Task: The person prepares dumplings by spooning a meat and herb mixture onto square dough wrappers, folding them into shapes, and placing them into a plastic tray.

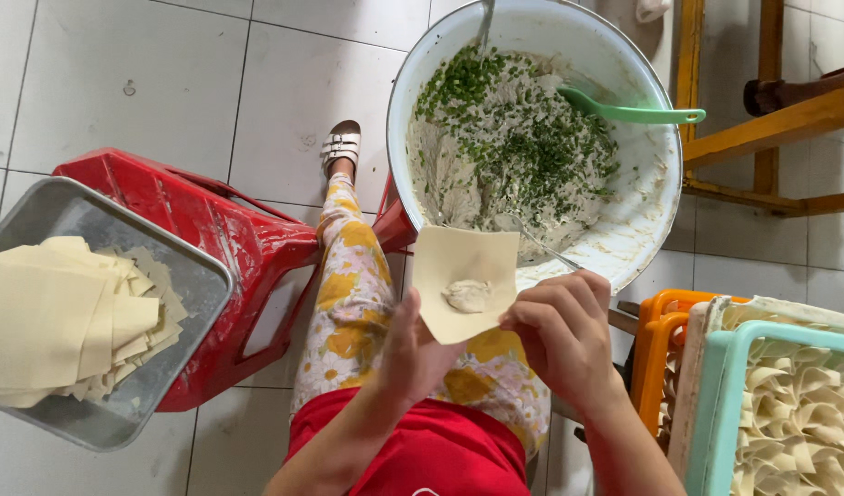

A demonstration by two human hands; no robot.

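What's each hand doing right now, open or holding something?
Left hand: holding wrapper with filling.
Right hand: closed on spoon handle.

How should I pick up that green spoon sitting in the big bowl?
Probably by the green spoon's handle end, coming from the right side of the head view. Its scoop is buried in the filling, while the handle lies across the bowl's rim, sticking out clean and free.

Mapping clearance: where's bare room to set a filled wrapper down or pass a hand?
Bare steel shows at the right end of the metal tray, beside the wrapper stack. Open floor tiles lie beyond the red stool. Crowded: the teal basket is packed with folded dumplings, and filling covers most of the bowl.
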